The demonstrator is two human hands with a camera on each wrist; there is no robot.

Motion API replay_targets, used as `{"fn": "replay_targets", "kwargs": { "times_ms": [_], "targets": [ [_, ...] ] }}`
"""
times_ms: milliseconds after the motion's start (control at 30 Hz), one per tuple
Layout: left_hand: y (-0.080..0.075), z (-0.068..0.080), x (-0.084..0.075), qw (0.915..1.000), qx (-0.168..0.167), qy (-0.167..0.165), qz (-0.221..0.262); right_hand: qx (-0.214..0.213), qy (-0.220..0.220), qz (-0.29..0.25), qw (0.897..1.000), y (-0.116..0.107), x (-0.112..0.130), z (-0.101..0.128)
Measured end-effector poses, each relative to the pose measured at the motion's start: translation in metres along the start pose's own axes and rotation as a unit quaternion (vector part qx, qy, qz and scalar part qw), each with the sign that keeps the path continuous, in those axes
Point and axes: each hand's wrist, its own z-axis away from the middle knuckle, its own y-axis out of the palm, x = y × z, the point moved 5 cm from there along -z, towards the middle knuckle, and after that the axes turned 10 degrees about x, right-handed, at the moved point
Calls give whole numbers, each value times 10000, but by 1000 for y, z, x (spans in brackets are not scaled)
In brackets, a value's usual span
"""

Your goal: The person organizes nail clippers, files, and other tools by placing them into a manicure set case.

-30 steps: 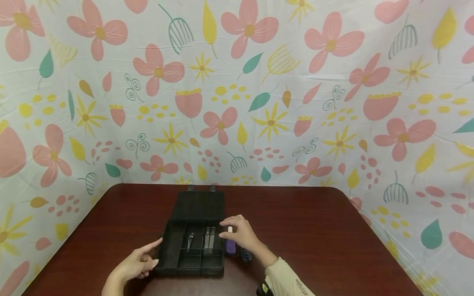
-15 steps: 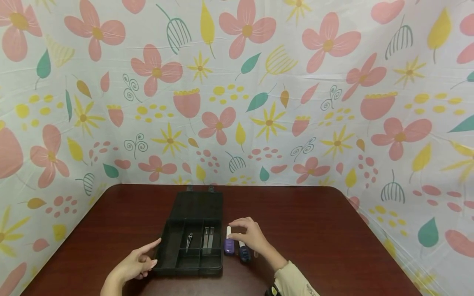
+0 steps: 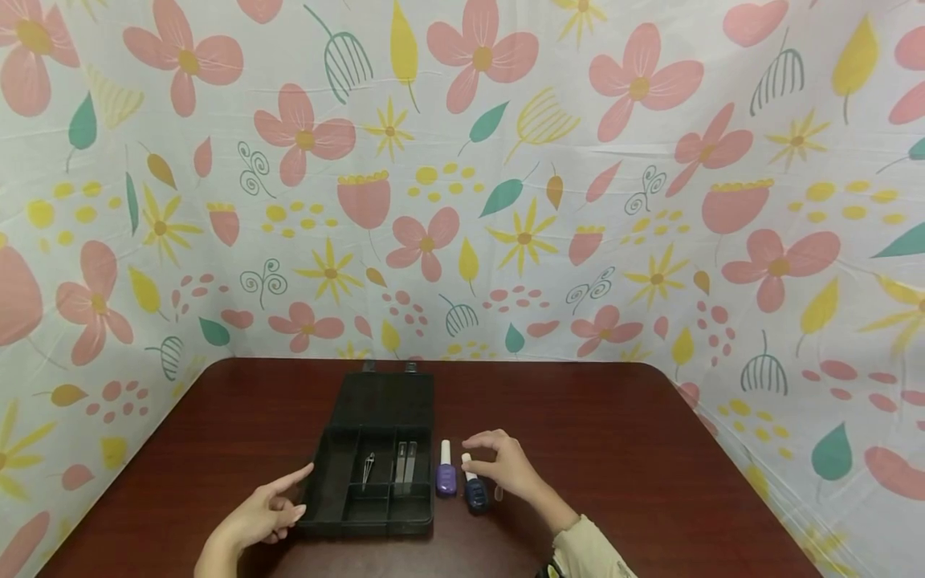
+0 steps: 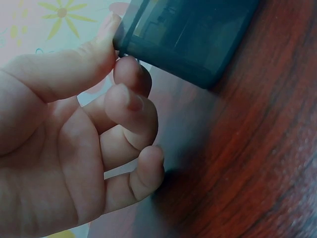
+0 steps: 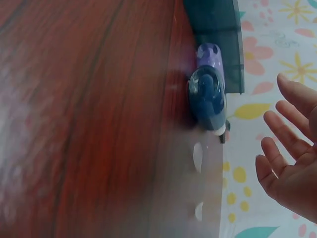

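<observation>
An open black compartment box lies on the table, lid folded back. At its left wall, the straight forefinger and thumb of my left hand touch the side; the other fingers are bent. Fingers meet the box corner in the left wrist view. Right of the box lie a purple nail polish bottle and a dark blue nail polish bottle, both white-capped. My right hand hovers over the dark blue one, thumb and forefinger apart near its cap. In the right wrist view that hand holds nothing.
Inside the box are two slim flat strips and a small silver tool. A small clear oval piece lies beside the dark blue bottle. Flowered cloth hangs behind the dark red table.
My right hand has moved right, away from the box's edge, past the purple bottle to the dark blue one. Both bottles now show more fully. The left hand stays at the box.
</observation>
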Motion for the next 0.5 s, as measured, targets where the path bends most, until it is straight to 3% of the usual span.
{"fn": "replay_targets", "kwargs": {
  "times_ms": [367,500],
  "targets": [
    [0,1,-2,10000,-21,-16,-10,61,-182,264,9995,-10,-6,10],
    [0,0,0,10000,-19,-20,-17,207,-136,126,9996,-14,-9,16]
  ]
}}
